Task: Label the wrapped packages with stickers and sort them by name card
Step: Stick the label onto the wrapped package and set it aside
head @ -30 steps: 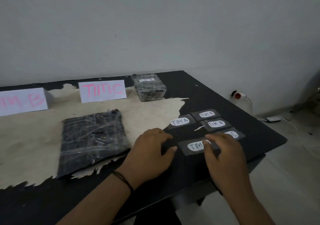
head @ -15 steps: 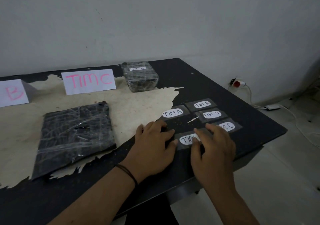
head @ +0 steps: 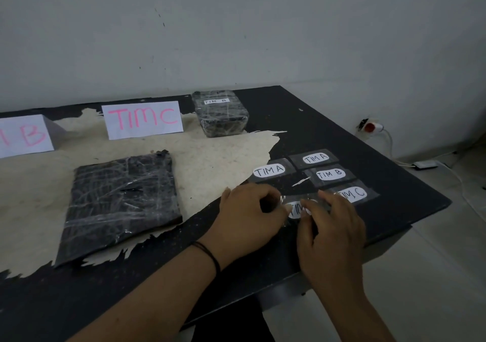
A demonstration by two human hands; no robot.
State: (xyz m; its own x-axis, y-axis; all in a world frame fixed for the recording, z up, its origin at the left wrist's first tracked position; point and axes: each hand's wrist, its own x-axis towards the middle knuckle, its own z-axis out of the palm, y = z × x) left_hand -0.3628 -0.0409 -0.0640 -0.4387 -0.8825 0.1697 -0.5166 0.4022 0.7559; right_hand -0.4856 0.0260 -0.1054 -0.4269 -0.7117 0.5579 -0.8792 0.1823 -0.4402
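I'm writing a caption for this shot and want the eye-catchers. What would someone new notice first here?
Probably the white name card with pink "TIM C" lettering, standing at the back of the black table. Next, the left hand and right hand pinching a clear-taped white "TIM" sticker near the front edge, beside four more stickers. Left of them lies a flat package in black plastic wrap.

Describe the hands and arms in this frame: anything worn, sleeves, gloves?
Both hands are bare, no gloves. The left hand has a thin dark band around its wrist. The right hand shows nothing on the wrist. Both forearms are uncovered as far as the frame shows, no sleeves visible. No rings that I can make out.
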